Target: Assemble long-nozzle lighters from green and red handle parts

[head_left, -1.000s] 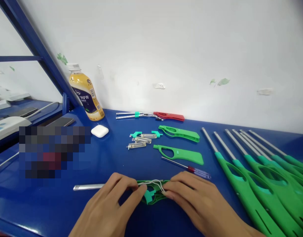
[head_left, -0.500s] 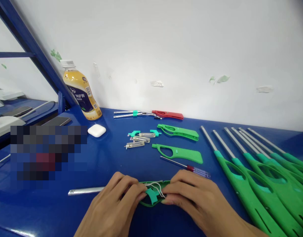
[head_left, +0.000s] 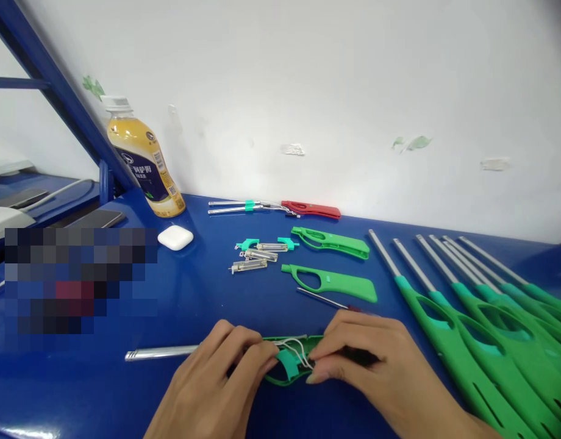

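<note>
And here's the open green casing point(head_left: 285, 383), low on the desk point(head_left: 193, 305), b/w both hands, hollow side up, prob. so fingers can get in from above. L hand point(head_left: 216, 372) has its grip closed on the casing's front end, presumably to steady it, w/ the metal tube point(head_left: 161, 352) poking out past the knuckles. R hand point(head_left: 385, 360) is at the rear: thumb & index nearly meet by the white wires point(head_left: 302, 349); can't tell if that grip's pinching wire or just resting there. Teal trigger point(head_left: 288, 364) sits b/w the hands, uncovered, wires looping just beside it. Beyond, clear tanks point(head_left: 249, 265) & two green shells point(head_left: 351, 285) lie grouped by kind, likely for easy picking. Screwdriver point(head_left: 324, 298) lies just past R hand, handle mostly hidden. Off right, green lighters point(head_left: 472, 366) fan out, tubes toward the wall point(head_left: 353, 91), apparently set apart from loose parts.
</note>
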Available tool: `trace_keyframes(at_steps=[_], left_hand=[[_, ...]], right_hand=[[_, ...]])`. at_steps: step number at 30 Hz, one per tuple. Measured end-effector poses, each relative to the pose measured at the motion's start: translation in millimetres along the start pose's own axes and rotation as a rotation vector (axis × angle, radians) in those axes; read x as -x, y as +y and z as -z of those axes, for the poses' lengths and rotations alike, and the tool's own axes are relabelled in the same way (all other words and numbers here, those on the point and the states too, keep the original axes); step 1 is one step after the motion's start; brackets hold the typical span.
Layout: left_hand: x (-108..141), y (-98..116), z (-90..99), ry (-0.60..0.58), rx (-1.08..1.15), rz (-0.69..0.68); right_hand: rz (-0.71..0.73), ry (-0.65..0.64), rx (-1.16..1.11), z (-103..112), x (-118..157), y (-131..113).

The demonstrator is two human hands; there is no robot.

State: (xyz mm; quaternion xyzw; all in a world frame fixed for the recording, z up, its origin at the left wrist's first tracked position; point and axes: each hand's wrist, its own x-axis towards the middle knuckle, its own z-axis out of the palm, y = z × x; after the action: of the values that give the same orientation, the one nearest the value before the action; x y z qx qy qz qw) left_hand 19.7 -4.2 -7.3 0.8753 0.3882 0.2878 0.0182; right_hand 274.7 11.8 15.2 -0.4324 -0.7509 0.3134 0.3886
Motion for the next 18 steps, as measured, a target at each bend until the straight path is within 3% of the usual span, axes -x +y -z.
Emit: trace_keyframes(at_steps=[18], left_hand=[[4.4,-2.3,0.4,0.01,0.0,0.031]], right_hand=[[0.088,-0.053,0.062,-1.0,3.3,0.6]])
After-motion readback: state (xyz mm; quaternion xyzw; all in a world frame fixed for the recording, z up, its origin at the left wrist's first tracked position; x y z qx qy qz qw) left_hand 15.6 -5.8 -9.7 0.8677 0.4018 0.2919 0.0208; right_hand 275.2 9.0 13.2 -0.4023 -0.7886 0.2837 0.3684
